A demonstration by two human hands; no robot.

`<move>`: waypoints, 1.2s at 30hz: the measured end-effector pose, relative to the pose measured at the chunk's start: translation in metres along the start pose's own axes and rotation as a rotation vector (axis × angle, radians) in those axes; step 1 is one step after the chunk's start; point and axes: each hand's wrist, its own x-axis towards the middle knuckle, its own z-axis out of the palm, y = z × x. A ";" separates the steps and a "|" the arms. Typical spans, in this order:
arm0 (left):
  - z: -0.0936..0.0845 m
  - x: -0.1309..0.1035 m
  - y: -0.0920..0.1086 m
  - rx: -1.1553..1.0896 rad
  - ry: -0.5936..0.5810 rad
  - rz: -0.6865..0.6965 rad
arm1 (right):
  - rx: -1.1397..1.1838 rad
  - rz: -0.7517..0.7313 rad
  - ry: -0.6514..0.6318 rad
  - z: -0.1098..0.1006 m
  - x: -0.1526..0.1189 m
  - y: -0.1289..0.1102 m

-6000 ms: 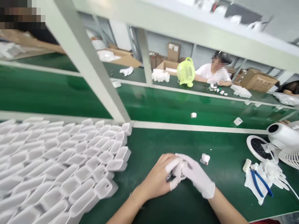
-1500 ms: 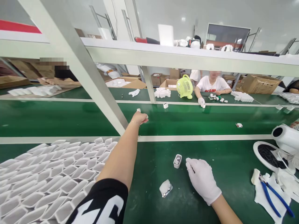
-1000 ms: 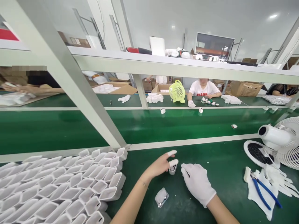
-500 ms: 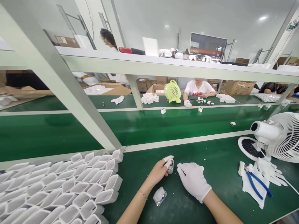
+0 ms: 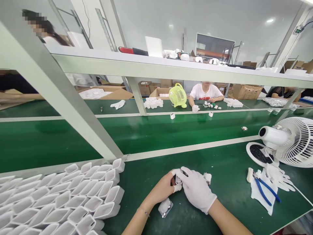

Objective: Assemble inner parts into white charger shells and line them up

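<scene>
A small white housing (image 5: pixel 179 179) with something inside its opening stands on the green bench. My left hand (image 5: pixel 164 188), with white covers on its fingertips, is closed round its left side. From the right, my right hand (image 5: pixel 197 190) in a white glove touches the housing's top with its fingers, which partly hide it. A small white part with a metal piece (image 5: pixel 165 207) lies on the bench below my left hand. Another white part (image 5: pixel 207 178) shows just behind my right hand, partly covered by it.
Many white housings (image 5: pixel 80 199) stand packed at the left. On the right are blue-handled pliers (image 5: pixel 266 191), white gloves (image 5: pixel 278 176) and a white fan (image 5: pixel 288 138). Beyond a rail (image 5: pixel 190 147), small parts lie on a green belt (image 5: pixel 151 130). A person (image 5: pixel 205 92) sits opposite.
My right hand has moved left onto the housing, and my left thumb now wraps its near side. A white part has come into view behind my right hand. A person in the background moved left.
</scene>
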 end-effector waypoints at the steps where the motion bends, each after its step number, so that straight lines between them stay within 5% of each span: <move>1: 0.000 -0.001 0.001 0.005 -0.011 0.010 | -0.018 -0.005 -0.009 0.000 0.000 -0.001; 9: -0.002 0.003 -0.002 -0.046 0.044 -0.032 | 0.021 0.060 0.059 -0.001 -0.001 -0.001; 16: -0.032 0.015 0.021 -0.991 0.363 -0.020 | 0.020 0.269 0.252 -0.010 -0.003 0.023; 19: -0.046 0.017 0.049 -1.376 0.304 -0.079 | -0.006 0.333 0.206 -0.013 -0.003 0.033; 23: -0.054 0.021 0.074 -1.545 0.225 -0.134 | -0.005 0.315 0.216 -0.012 -0.003 0.037; 27: -0.053 0.028 0.072 -1.490 0.238 -0.150 | 0.013 0.265 0.278 -0.010 -0.004 0.035; 36: -0.089 0.099 0.012 -0.617 0.640 0.032 | 0.082 0.289 0.251 -0.018 -0.003 0.029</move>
